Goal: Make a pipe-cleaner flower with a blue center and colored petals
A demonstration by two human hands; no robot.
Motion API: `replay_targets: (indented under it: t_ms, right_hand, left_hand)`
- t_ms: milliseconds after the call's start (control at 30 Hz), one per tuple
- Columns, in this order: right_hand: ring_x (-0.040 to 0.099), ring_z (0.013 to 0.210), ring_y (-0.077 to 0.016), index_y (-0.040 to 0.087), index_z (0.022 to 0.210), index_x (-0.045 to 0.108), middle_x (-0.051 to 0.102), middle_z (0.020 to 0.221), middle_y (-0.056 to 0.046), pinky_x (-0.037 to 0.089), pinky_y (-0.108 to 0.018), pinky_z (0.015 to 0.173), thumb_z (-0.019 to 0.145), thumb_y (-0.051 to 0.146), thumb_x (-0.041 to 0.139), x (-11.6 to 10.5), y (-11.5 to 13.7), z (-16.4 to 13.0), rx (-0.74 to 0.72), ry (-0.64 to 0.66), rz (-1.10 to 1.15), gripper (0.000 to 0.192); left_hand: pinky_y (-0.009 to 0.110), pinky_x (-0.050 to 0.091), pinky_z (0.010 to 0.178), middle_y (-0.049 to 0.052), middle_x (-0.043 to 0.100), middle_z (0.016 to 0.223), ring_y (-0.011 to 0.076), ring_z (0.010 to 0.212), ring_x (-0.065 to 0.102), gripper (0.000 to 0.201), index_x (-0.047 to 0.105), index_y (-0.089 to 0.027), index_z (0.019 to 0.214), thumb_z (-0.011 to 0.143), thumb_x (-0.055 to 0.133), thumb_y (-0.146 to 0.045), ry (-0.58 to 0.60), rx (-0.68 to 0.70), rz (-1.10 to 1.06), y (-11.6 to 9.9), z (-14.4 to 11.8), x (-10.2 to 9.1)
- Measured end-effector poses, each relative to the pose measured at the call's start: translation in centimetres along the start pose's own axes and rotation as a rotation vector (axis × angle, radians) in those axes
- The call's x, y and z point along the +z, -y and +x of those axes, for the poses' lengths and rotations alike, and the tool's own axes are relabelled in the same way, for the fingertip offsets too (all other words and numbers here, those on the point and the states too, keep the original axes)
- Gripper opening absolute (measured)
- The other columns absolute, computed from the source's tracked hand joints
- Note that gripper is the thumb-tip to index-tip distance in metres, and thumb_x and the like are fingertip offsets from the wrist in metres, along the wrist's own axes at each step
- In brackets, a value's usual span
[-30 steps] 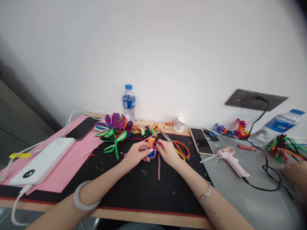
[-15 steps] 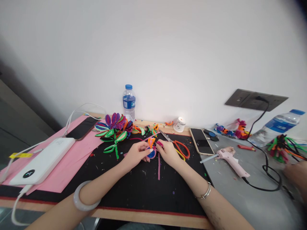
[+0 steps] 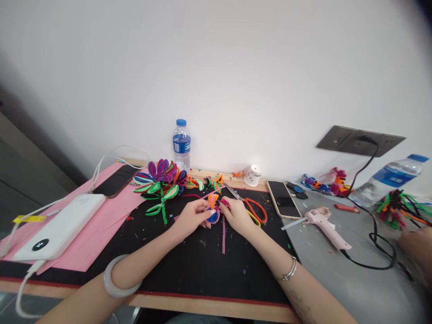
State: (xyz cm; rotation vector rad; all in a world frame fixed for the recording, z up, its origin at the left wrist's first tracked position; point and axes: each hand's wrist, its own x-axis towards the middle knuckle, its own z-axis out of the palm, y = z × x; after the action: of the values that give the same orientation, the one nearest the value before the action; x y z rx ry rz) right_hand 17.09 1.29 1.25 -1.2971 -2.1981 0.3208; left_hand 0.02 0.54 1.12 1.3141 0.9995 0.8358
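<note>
Bending in from the near edge of the table [image 3: 216, 307], your forearms reach over a black mat [image 3: 202, 272], a pale bangle [image 3: 108, 279] on the left and a metal bracelet [image 3: 292, 268] on the right. On the left a white power bank [image 3: 64, 225] lies on pink paper [image 3: 116, 213]; on the right are a glue gun [image 3: 326, 229] and another person's hand [image 3: 416, 243], blurred.

Over the mat's middle, your left hand [image 3: 193, 219] grips a blue-and-orange fuzzy piece [image 3: 213, 217] between thumb and fingers. Your right hand [image 3: 238, 217] is closed on a magenta bit [image 3: 225, 202] at its side; whether the two are joined, you can't tell. A pink strip [image 3: 223, 236] hangs or lies just below.

Beyond your right hand sit orange-handled scissors [image 3: 265, 211] and a phone [image 3: 284, 199]. Farther left, fuzzy flowers [image 3: 164, 171] are bunched above green leaves [image 3: 157, 209]. Behind them, a bottle [image 3: 182, 144] stands near the wall [image 3: 216, 81], well left of an upturned paper cup [image 3: 252, 176].
</note>
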Motion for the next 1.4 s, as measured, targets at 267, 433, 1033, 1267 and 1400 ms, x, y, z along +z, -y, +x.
replay_targets:
  t_ms: [267,433,1033,1267,1400]
  right_hand:
    - [0.044,0.051,-0.0109,0.019,0.066,0.043,0.05,0.057,0.002,0.028,-0.021,0.051,0.086,0.022,0.039,0.02,-0.06,-0.06,0.001,0.002,-0.002,0.021]
    - [0.045,0.051,-0.0112,0.019,0.066,0.043,0.051,0.058,0.002,0.029,-0.021,0.052,0.086,0.022,0.039,-0.03,0.02,-0.06,0.003,0.004,0.002,0.021]
    - [0.044,0.051,-0.0109,0.018,0.066,0.044,0.051,0.058,0.001,0.029,-0.02,0.051,0.086,0.022,0.04,0.01,0.04,-0.04,0.003,-0.005,0.01,0.021]
    - [0.044,0.051,-0.0109,0.018,0.066,0.043,0.049,0.057,0.002,0.029,-0.021,0.051,0.086,0.022,0.039,-0.02,0.0,-0.06,0.002,-0.002,0.015,0.021]
    - [0.043,0.05,-0.0109,0.018,0.066,0.044,0.049,0.056,0.002,0.029,-0.021,0.051,0.086,0.022,0.039,-0.03,0.06,-0.03,0.007,-0.002,0.016,0.022]
  left_hand:
    - [0.019,0.042,0.044,0.0,0.061,0.056,0.0095,0.044,0.055,0.027,0.054,-0.012,0.079,0.07,0.062,-0.036,0.001,0.004,0.003,0.08,0.08,0.01]
    - [0.019,0.042,0.043,0.0,0.06,0.055,0.0094,0.043,0.055,0.028,0.054,-0.012,0.079,0.069,0.063,-0.036,-0.003,0.003,-0.017,0.0,0.02,0.05]
    - [0.02,0.042,0.044,0.0,0.06,0.055,0.0098,0.044,0.055,0.028,0.054,-0.012,0.079,0.07,0.062,-0.036,0.005,0.012,-0.003,-0.1,-0.03,0.02]
    - [0.02,0.042,0.044,0.0,0.06,0.056,0.0095,0.044,0.055,0.027,0.054,-0.012,0.079,0.07,0.062,-0.036,0.008,0.011,-0.013,-0.08,-0.03,0.04]
    - [0.02,0.043,0.044,0.0,0.06,0.055,0.0099,0.044,0.055,0.027,0.054,-0.012,0.079,0.069,0.063,-0.037,0.002,0.009,-0.013,-0.09,-0.04,0.04]
